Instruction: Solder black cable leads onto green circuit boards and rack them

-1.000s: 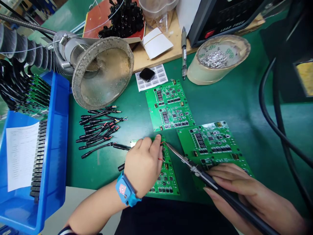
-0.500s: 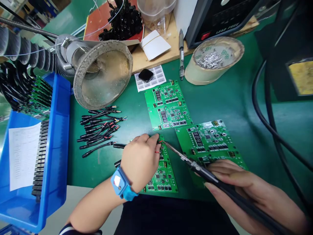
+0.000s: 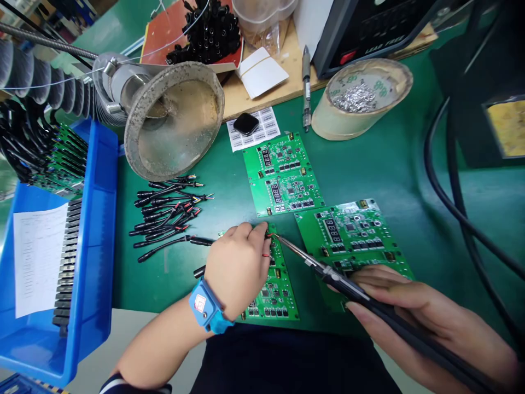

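My right hand (image 3: 414, 312) grips a soldering iron (image 3: 353, 290) like a pen, its tip pointing up and left. The tip meets the top edge of a green circuit board (image 3: 281, 290) beside my left fingertips, where a bit of red wire shows. Over that board lies my left hand (image 3: 235, 268), fingers pinched together on a short black cable (image 3: 200, 241) whose plug end sticks out to the left. A second black plug (image 3: 199, 271) pokes out lower down. My palm hides much of the board and the cables' middle. A blue wrist strap (image 3: 207, 306) circles my left wrist.
Loose black cables (image 3: 168, 213) lie at left, below a fume extractor hood (image 3: 174, 120). More boards (image 3: 283, 175) sit ahead and to the right (image 3: 353, 230). A blue bin (image 3: 100, 219) stands far left; a solder-scrap tub (image 3: 361, 104) and black iron cord (image 3: 451, 191) are at right.
The view has shifted slightly. Both hands stay at the same spot on the board, with the iron's tip still beside the left fingertips.
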The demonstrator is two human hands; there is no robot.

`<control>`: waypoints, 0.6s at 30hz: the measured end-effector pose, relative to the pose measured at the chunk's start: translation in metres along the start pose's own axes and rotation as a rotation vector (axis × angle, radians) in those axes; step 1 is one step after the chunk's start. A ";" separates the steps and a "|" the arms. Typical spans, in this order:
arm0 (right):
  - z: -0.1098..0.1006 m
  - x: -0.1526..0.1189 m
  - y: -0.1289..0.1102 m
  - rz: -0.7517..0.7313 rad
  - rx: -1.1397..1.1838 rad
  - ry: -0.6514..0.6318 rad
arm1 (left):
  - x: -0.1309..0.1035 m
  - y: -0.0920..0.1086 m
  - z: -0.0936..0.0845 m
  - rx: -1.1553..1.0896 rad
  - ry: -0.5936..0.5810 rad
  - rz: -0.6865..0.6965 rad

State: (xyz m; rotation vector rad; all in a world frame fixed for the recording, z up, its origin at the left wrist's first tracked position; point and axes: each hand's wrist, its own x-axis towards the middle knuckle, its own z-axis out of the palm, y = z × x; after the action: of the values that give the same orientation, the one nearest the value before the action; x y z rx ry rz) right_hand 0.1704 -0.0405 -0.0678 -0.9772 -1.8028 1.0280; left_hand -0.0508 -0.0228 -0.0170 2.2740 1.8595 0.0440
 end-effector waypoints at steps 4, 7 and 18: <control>-0.003 -0.012 0.007 0.052 0.126 0.112 | 0.001 0.000 -0.001 0.007 -0.026 -0.006; -0.004 -0.015 0.008 0.081 0.165 0.176 | 0.003 -0.001 -0.003 0.008 -0.032 -0.006; -0.014 -0.023 0.010 -0.022 0.179 0.104 | 0.010 -0.030 -0.011 -0.483 -0.143 -0.013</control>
State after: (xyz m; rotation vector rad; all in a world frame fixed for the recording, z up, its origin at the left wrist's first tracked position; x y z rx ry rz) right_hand 0.1938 -0.0536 -0.0788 -0.8827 -1.6039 1.0841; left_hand -0.0791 -0.0055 -0.0121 1.8809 1.5822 0.2872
